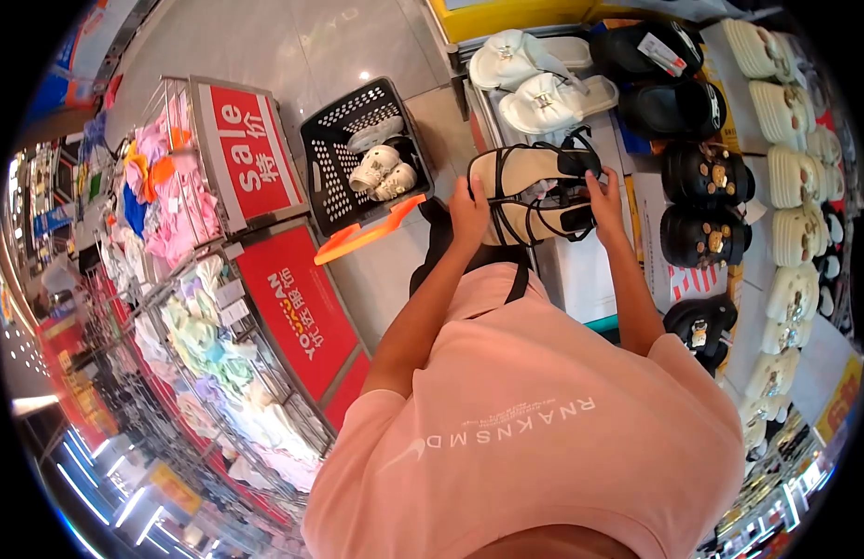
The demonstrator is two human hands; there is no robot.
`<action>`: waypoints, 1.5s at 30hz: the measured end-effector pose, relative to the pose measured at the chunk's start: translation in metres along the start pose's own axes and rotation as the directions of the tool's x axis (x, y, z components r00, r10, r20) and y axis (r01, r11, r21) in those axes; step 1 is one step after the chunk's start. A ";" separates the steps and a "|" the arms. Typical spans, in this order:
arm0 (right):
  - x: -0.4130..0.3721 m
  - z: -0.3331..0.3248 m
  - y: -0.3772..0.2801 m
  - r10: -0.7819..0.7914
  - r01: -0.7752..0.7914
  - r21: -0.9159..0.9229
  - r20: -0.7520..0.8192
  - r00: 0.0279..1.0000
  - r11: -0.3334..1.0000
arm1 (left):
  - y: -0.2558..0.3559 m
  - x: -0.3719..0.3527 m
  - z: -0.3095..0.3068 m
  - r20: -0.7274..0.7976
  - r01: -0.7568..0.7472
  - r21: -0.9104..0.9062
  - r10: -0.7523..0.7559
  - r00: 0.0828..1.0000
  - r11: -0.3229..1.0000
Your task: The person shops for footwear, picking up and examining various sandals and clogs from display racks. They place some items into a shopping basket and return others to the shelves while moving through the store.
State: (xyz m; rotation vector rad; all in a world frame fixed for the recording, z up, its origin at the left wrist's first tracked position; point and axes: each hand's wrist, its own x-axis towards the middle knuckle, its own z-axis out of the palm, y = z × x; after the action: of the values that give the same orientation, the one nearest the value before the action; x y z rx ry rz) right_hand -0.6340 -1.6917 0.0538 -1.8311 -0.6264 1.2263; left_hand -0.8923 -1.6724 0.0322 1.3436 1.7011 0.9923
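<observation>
A pair of strappy sandals [513, 170] with beige insoles and thin black straps is held up in front of me, between both hands. My left hand [469, 212] has its fingers closed round the toe or heel ends on the left side. On the right side, my right hand [606, 197] grips the dark ends of the pair. The two sandals lie side by side, insoles facing up. White sandals with bows [544, 101] rest on the display just beyond them.
A black basket [334, 182] with an orange handle [369, 228] holds pale clogs [381, 172]. Black clogs [707, 238] and cream clogs [794, 233] line the display at right. Racks of clothes [213, 335] with red sale signs [255, 149] stand at left.
</observation>
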 end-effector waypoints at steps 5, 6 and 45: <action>-0.047 -0.009 -0.047 0.109 -0.126 0.203 0.094 0.990 0.971 | 0.044 0.018 -0.035 0.031 -0.091 -0.033 0.092 0.995 0.995; -0.059 -0.007 -0.060 0.110 -0.130 0.235 0.096 0.989 0.963 | 0.058 0.023 -0.046 0.051 -0.090 -0.049 0.093 0.994 0.995; -0.109 0.201 -0.234 -0.410 0.228 0.361 0.584 0.701 0.904 | 0.126 0.015 -0.281 -0.741 -0.327 -0.056 0.180 0.647 0.943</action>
State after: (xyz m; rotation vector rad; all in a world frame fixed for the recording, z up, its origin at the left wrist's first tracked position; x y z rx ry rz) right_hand -0.8525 -1.5776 0.2695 -0.9754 -1.0596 1.6092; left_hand -1.0950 -1.6742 0.2640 1.1413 1.9174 2.0205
